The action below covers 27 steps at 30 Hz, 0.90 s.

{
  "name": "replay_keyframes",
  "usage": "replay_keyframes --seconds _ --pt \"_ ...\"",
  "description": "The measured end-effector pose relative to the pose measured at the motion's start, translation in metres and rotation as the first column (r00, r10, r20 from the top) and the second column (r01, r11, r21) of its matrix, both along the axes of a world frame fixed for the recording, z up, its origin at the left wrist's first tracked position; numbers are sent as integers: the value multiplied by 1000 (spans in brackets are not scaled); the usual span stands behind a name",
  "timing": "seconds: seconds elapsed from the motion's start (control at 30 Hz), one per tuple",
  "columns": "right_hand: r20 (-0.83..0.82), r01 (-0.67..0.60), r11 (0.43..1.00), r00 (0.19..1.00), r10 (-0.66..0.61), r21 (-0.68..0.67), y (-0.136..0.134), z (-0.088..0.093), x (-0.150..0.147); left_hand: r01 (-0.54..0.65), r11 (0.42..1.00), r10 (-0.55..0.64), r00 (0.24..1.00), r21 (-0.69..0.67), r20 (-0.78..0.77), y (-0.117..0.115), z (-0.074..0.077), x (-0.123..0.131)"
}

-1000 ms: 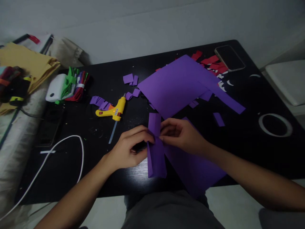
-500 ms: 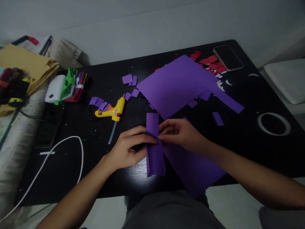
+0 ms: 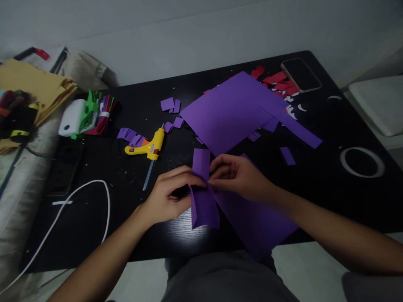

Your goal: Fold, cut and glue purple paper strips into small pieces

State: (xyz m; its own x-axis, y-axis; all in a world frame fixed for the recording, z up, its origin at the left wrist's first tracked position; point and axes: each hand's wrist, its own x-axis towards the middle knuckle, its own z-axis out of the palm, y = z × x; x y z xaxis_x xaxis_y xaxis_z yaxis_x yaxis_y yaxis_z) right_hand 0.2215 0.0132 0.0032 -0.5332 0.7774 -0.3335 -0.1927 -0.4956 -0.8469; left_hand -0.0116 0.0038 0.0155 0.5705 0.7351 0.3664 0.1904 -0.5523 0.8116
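Observation:
A narrow purple paper strip [image 3: 204, 207], creased along its length, is held above the table between both hands. My left hand [image 3: 171, 193] is closed on its left side, with fingers laid across the middle. My right hand [image 3: 236, 174] pinches the right edge near the same spot; its fingertips are partly hidden. The lower half of the strip bends up at its sides like a shallow trough. Under my right forearm lies a purple paper sheet [image 3: 255, 226], overhanging the table's front edge. Another large purple sheet [image 3: 233, 109] lies beyond my hands.
Left of my hands rests a yellow glue gun [image 3: 153, 144] with a glue stick in it. A white cable [image 3: 108, 205] loops at the left. Red paper scraps [image 3: 283, 84], a phone [image 3: 301, 74] and a white ring [image 3: 362, 162] lie on the right side.
The strip's lower half has opened wider, its side folds standing up more, and its bottom end has risen slightly. Both hands stay in nearly the same place.

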Motion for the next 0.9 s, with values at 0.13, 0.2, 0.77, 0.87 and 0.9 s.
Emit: replay_keyframes --seconds 0.13,0.2,0.77,0.87,0.9 --pt "-50 17 999 999 -15 43 -3 2 0 -8 1000 8 1000 5 0 0 0 -1" --pt "-48 27 994 999 -22 102 -5 4 0 -11 1000 11 1000 10 2 0 1 -2" --pt "217 -61 571 953 -210 819 -11 10 3 -58 995 56 998 84 34 1 -1 -4" --pt "215 -65 518 948 -235 853 -11 11 4 -68 990 66 998 127 15 0 -1 -6" --pt "211 -64 504 947 -242 861 -11 11 4 -72 987 72 997 144 11 -1 -1 -6"
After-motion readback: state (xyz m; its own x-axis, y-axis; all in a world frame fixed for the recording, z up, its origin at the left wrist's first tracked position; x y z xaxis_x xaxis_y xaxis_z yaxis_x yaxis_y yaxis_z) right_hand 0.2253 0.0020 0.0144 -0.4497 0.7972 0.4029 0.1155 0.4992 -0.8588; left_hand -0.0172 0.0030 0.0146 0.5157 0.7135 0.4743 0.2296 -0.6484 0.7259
